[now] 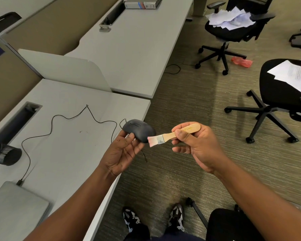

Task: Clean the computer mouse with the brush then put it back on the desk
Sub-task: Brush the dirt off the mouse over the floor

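My left hand (123, 152) holds a black wired computer mouse (139, 130) in the air, just past the right edge of the grey desk (68, 140). Its thin black cable (59, 119) trails in loops across the desk to a plug by a laptop. My right hand (196, 145) grips the wooden handle of a small brush (175, 133). The brush's pale pink bristles touch the mouse's rear right side.
A closed grey laptop (16, 207) lies at the desk's near left, with a black mesh pen cup (5, 154) beyond it. Office chairs (281, 94) carrying papers stand on the carpet to the right. A second desk (137, 54) with a binder lies ahead. My feet (155, 220) are below.
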### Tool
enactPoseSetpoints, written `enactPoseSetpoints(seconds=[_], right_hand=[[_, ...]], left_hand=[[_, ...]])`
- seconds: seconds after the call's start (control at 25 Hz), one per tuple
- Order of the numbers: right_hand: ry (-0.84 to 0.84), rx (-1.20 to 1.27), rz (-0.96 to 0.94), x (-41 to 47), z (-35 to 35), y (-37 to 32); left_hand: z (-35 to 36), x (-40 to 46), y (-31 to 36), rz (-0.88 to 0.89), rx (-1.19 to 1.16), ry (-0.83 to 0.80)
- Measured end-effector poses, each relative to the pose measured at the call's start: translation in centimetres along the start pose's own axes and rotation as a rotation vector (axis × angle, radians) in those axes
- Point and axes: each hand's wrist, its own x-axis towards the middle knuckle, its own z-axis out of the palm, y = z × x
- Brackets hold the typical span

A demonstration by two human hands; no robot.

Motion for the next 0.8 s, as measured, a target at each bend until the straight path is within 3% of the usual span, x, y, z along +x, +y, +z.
enactPoseSetpoints(seconds=[0.2,0.56,0.8], right_hand=[[-0.050,-0.094,-0.021,0.2,0.6,0.4],[0.123,-0.166,-0.176,1.2,-0.4,-1.2],[-0.034,-0.162,0.015,3.1,1.4,-2.1]], left_hand=[[0.3,0.2,-0.1,0.006,0.009,-0.010],[-0.9,0.7,0.1,-0.094,0.112,-0.096],[-0.6,-0.1,-0.1,-0.117,0.300,-0.179]])
